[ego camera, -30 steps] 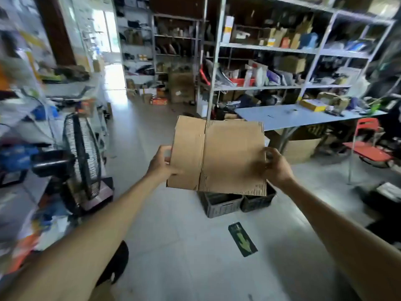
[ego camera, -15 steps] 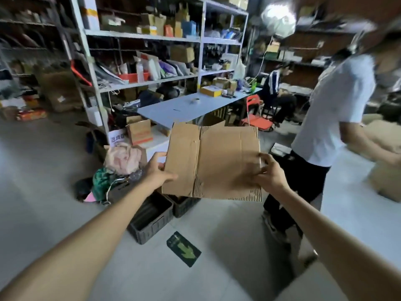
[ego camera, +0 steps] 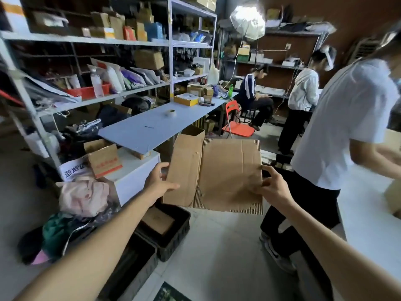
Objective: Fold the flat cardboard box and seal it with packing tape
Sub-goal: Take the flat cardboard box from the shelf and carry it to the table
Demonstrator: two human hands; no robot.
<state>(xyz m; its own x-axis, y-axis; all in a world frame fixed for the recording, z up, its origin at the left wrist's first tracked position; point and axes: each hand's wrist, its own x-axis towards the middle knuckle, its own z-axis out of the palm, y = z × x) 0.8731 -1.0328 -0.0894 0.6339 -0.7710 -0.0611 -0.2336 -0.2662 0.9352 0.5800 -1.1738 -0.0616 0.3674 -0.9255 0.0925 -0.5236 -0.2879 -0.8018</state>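
Observation:
I hold a flat brown cardboard box (ego camera: 225, 174) in the air in front of me, its panels unfolded and its corrugated lower edge showing. My left hand (ego camera: 157, 183) grips the box's left edge, thumb on the near face. My right hand (ego camera: 272, 186) pinches the right edge with curled fingers. A roll of packing tape (ego camera: 170, 112) lies on the long blue table (ego camera: 138, 131) beyond the box.
Metal shelves (ego camera: 104, 38) full of goods stand behind the table. Black crates (ego camera: 171, 233) and a heap of bags (ego camera: 82, 196) sit on the floor at left. A person in a white shirt (ego camera: 347, 131) stands close at right; two more people and a red chair (ego camera: 235, 122) are farther back.
My view has swung right across the room, from the aisle toward the blue table and the people. The box stays held flat in both hands.

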